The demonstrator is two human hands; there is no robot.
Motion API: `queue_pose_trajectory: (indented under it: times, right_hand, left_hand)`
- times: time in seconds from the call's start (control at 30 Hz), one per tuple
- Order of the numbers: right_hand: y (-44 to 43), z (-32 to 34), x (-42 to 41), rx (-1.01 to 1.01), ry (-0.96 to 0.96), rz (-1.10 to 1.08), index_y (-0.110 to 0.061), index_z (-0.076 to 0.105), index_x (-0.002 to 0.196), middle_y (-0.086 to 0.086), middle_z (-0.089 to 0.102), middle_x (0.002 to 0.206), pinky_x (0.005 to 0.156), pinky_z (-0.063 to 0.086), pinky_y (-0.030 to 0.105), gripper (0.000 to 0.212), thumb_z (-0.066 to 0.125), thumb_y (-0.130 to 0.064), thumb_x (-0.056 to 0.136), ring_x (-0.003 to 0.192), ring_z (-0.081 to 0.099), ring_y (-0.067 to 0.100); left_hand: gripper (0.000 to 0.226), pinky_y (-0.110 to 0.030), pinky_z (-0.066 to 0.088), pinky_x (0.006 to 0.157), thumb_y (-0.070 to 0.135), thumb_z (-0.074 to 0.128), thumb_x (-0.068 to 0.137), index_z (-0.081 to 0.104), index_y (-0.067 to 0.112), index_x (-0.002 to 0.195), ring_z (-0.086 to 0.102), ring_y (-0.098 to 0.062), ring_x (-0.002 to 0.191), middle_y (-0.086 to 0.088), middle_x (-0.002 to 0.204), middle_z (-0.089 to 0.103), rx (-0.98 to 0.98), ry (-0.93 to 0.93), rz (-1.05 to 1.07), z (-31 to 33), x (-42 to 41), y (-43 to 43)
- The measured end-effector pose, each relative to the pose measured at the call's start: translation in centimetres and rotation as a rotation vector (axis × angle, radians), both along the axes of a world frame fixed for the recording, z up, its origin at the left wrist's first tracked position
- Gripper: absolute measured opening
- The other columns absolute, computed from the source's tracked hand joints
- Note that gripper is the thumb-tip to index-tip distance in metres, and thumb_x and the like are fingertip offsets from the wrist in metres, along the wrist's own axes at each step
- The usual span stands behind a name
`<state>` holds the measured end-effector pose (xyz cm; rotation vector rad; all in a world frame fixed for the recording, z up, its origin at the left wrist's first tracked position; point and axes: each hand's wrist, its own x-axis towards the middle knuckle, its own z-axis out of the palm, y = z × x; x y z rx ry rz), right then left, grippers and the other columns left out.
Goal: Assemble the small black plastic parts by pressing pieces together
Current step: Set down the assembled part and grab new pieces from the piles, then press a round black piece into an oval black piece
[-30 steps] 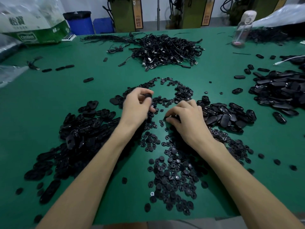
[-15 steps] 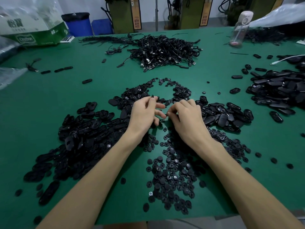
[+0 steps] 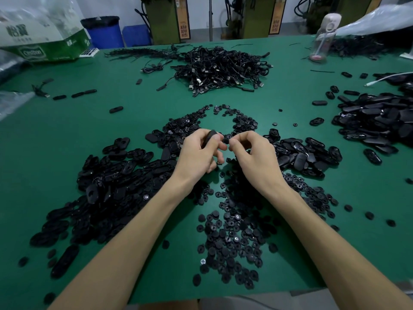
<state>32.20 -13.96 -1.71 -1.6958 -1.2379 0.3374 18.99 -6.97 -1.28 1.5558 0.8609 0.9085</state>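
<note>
Above a bare patch of table [image 3: 220, 123] ringed by heaps of parts [image 3: 116, 182], left hand [image 3: 199, 153] pinches an oval shell [image 3: 209, 137], its long axis slanting up and away; right hand [image 3: 253, 153] pinches a round disc [image 3: 226, 141] just beside it.

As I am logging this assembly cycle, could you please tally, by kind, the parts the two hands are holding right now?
Oval black piece, gripped by the left hand: 1
Small round black piece, pinched by the right hand: 1
Total: 2
</note>
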Motion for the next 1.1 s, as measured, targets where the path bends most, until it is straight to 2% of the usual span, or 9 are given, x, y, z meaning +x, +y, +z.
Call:
queue_pose_trajectory:
  times: [0.23,0.43,0.6,0.73,0.83,0.9,1.0,1.1]
  right_hand:
    - [-0.06,0.19,0.09,0.011,0.059,-0.021,-0.019,0.067,0.094,-0.011,0.065,0.082,0.064,0.040,0.007,0.013,0.061,-0.026,0.102,0.071,0.056,-0.008]
    - [-0.05,0.11,-0.12,0.034,-0.043,-0.007,-0.021,0.067,0.091,-0.010,0.066,0.086,0.068,0.042,0.012,0.008,0.064,-0.024,0.098,0.080,0.059,0.003]
    - [-0.03,-0.06,0.15,0.088,-0.043,0.024,-0.020,0.071,0.099,-0.015,0.069,0.089,0.074,0.044,0.009,0.003,0.070,-0.020,0.096,0.086,0.062,-0.002]
    - [-0.04,0.02,0.27,0.103,-0.020,0.036,-0.018,0.075,0.101,-0.015,0.072,0.089,0.072,0.043,0.006,0.009,0.070,-0.014,0.096,0.084,0.064,-0.002]
    - [-0.06,0.14,0.33,0.121,0.056,0.035,-0.023,0.076,0.107,-0.016,0.069,0.084,0.069,0.039,0.008,0.017,0.065,-0.013,0.098,0.074,0.060,-0.003]
    - [-0.13,0.31,0.46,0.146,0.105,0.025,-0.030,0.077,0.103,-0.017,0.066,0.078,0.066,0.038,0.010,0.022,0.063,-0.013,0.100,0.067,0.055,-0.004]
    - [-0.23,0.49,0.58,0.165,0.187,-0.005,-0.028,0.077,0.097,-0.009,0.071,0.082,0.071,0.051,0.023,0.019,0.064,-0.014,0.098,0.073,0.062,0.006]
    - [-0.23,0.47,0.66,0.172,0.258,-0.023,-0.020,0.077,0.100,-0.003,0.075,0.087,0.077,0.059,0.031,0.011,0.068,-0.014,0.096,0.082,0.070,0.017]
  left_hand:
    - [0.018,-0.018,0.035,0.041,0.016,0.061,0.104,0.064,0.002,0.094,0.049,-0.008,0.044,-0.001,0.060,0.060,-0.013,0.004,-0.054,-0.01,-0.10,-0.15]
    - [0.024,-0.016,0.038,0.045,0.023,0.061,0.104,0.065,0.005,0.089,0.051,-0.008,0.047,0.001,0.055,0.058,-0.009,0.035,-0.026,-0.34,-0.09,0.10]
    - [0.020,-0.016,0.037,0.044,0.018,0.061,0.104,0.064,0.008,0.087,0.050,-0.007,0.046,0.006,0.052,0.057,0.042,0.078,-0.033,-0.49,0.03,0.19]
    - [0.018,-0.017,0.039,0.047,0.014,0.055,0.107,0.065,0.004,0.099,0.050,-0.007,0.051,0.002,0.062,0.058,0.008,0.047,-0.060,-0.43,0.03,0.23]
    - [0.023,-0.018,0.039,0.050,0.003,0.043,0.109,0.064,0.004,0.119,0.048,-0.013,0.058,-0.001,0.073,0.061,-0.068,-0.039,-0.118,-0.24,0.17,0.25]
    - [0.029,-0.020,0.040,0.052,-0.005,0.040,0.107,0.058,-0.003,0.130,0.053,-0.017,0.068,-0.004,0.086,0.062,-0.121,-0.090,-0.145,-0.08,0.23,0.29]
    - [0.031,-0.020,0.043,0.054,-0.007,0.040,0.107,0.054,-0.006,0.134,0.059,-0.022,0.078,-0.006,0.095,0.061,-0.145,-0.100,-0.180,-0.04,0.22,0.17]
    - [0.036,-0.021,0.046,0.057,-0.007,0.043,0.106,0.049,-0.004,0.142,0.068,-0.017,0.083,-0.011,0.108,0.055,-0.147,-0.104,-0.207,-0.03,0.14,-0.04]
